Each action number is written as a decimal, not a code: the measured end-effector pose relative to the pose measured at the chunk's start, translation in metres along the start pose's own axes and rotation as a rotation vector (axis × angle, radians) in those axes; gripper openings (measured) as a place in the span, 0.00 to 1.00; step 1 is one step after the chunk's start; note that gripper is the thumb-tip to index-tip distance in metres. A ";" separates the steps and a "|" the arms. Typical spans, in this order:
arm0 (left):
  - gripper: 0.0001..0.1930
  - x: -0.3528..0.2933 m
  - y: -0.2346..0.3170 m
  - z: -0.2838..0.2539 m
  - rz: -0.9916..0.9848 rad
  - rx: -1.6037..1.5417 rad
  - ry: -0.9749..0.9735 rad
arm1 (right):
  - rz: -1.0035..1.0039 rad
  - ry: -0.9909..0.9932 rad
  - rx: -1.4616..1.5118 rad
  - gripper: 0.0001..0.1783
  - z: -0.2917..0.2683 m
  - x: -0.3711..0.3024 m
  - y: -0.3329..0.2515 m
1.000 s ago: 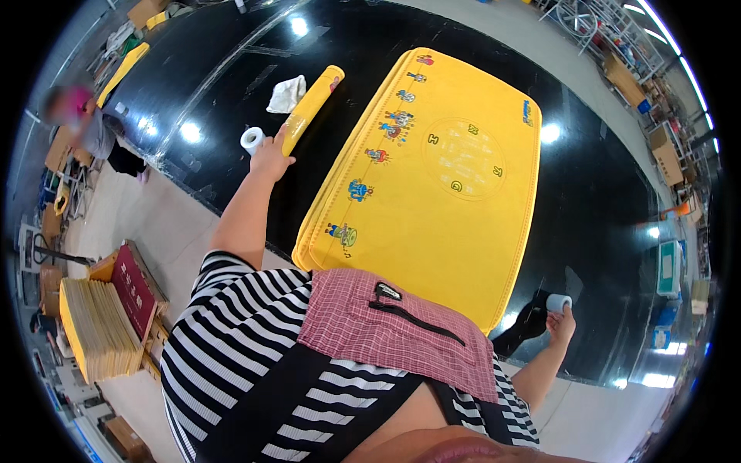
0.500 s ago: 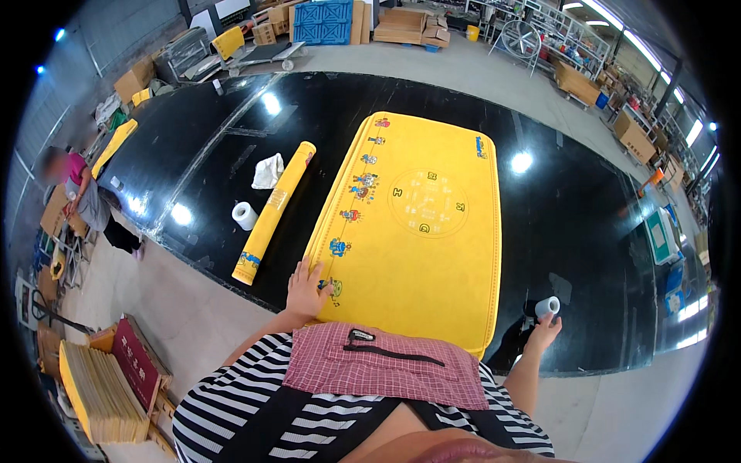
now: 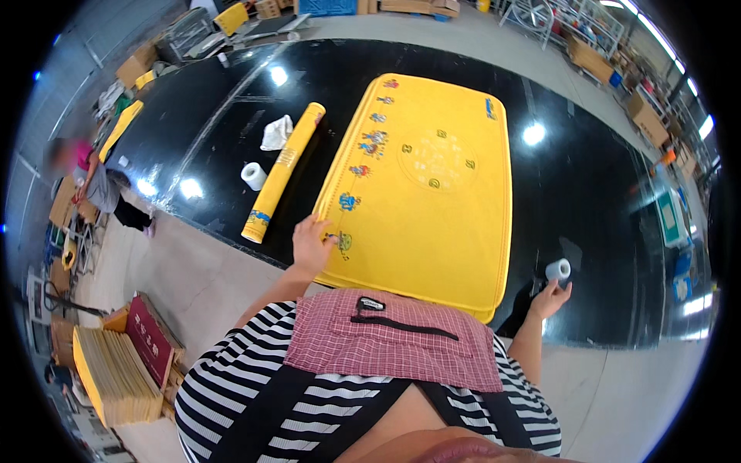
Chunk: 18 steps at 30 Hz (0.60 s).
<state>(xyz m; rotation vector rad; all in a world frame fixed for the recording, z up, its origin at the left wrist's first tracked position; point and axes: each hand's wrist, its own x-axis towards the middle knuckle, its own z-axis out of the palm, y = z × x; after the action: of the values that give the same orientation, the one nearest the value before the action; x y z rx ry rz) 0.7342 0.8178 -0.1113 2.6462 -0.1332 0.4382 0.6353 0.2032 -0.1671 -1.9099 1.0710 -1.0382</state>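
Four dark, outlined characters stand at about 12, 3, 6 and 9 o'clock on a ring printed on the yellow mat, around paler, unreadable marks. Blue lettering sits at its 1 o'clock corner. Toward the view's 8 o'clock, a maroon board bears pale characters.

A glossy black table spans mid-frame; flat yellow printed rectangular mats lie centrally, with a rolled yellow mat, crumpled white cloth and white cylindrical roll left of centre.
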 end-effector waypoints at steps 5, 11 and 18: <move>0.26 0.018 -0.018 -0.014 -0.297 -0.495 -0.055 | 0.040 -0.047 0.162 0.31 -0.003 -0.019 -0.009; 0.26 0.007 -0.022 -0.008 -0.139 0.008 -0.090 | 0.067 -0.136 0.216 0.28 -0.010 -0.040 -0.026; 0.20 0.017 -0.002 -0.012 -0.182 0.096 -0.126 | 0.009 -0.131 0.103 0.25 -0.006 -0.039 -0.022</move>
<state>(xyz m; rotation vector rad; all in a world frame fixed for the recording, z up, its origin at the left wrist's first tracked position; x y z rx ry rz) 0.7470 0.8248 -0.0962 2.7489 0.0918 0.2227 0.6242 0.2457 -0.1575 -1.8610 0.9345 -0.9315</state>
